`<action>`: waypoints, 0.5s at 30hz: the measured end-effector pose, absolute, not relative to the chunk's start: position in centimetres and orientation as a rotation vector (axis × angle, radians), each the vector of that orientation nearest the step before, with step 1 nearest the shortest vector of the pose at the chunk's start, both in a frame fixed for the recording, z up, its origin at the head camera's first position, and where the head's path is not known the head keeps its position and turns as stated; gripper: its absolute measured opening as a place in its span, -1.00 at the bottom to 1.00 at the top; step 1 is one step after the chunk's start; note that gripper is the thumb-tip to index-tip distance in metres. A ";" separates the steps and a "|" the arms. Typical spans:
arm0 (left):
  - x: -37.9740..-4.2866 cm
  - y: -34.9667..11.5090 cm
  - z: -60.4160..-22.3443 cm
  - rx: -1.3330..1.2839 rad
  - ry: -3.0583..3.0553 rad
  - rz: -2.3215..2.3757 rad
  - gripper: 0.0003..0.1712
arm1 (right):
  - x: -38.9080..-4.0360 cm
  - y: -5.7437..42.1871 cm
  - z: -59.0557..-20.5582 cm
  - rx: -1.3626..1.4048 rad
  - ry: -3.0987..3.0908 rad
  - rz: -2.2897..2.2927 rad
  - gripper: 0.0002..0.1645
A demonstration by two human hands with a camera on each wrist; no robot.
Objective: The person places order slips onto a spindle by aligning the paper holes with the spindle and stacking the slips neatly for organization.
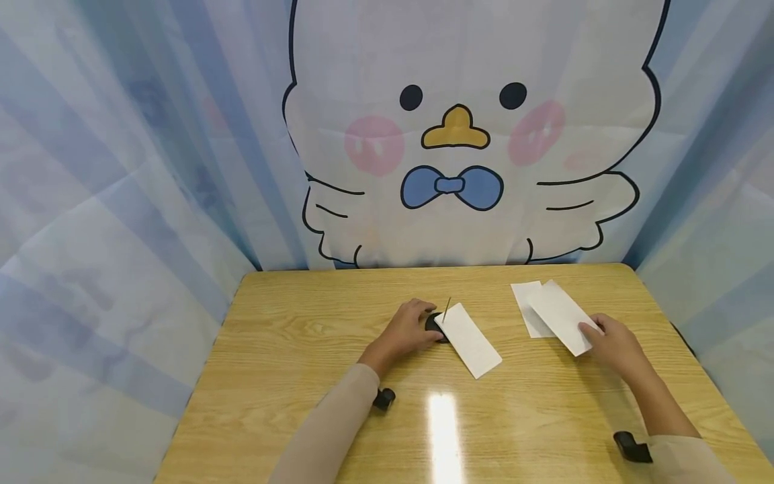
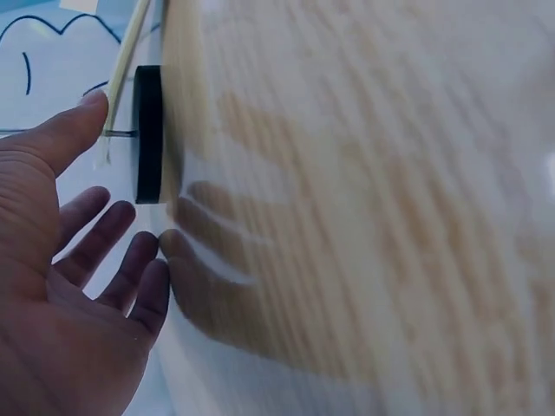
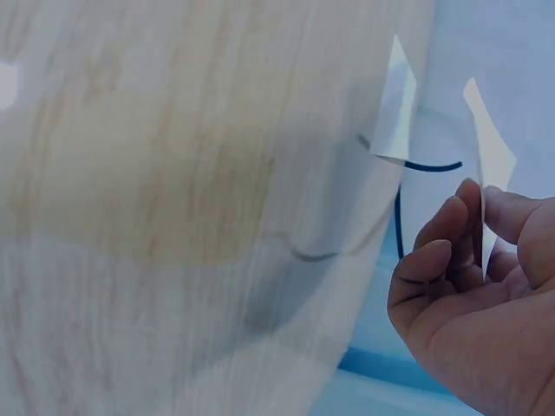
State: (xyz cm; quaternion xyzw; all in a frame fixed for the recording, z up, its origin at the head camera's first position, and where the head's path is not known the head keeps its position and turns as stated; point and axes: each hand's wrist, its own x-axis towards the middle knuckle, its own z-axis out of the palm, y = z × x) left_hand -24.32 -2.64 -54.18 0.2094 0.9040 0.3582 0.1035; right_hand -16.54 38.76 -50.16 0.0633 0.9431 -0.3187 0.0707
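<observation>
A receipt spike with a round black base [image 1: 433,327] stands on the table, its thin metal pin pointing up. One white paper slip [image 1: 471,343] is threaded on the pin and slants down to the right. My left hand [image 1: 406,331] is at the base's left side, fingers loosely bent and spread. In the left wrist view the thumb of this hand [image 2: 78,225] lies against the edge of the paper. Farther right, my right hand [image 1: 617,346] pinches another white slip [image 1: 564,316] between thumb and fingers. Behind that slip, a third white slip [image 1: 529,306] lies flat on the table.
The wooden table [image 1: 290,349] reaches back to a curtain [image 1: 447,235] printed with a cartoon bird. More curtain hangs at the left and right sides. A black wrist camera [image 1: 632,448] sits by the right forearm, another [image 1: 383,399] by the left.
</observation>
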 end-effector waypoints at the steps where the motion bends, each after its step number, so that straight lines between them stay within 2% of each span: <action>1: -24.3 -2.8 -54.0 0.617 2.654 1.083 -0.26 | -16.5 38.7 -49.9 0.183 2.842 -0.963 -0.23; 8: -24.5 -3.2 -52.2 0.591 2.607 1.254 -0.30 | -16.7 38.2 -47.8 0.131 2.890 -0.974 -0.28; 15: -24.8 -3.0 -49.7 0.670 2.718 1.327 -0.47 | -17.2 37.3 -45.7 0.104 2.933 -1.001 -0.30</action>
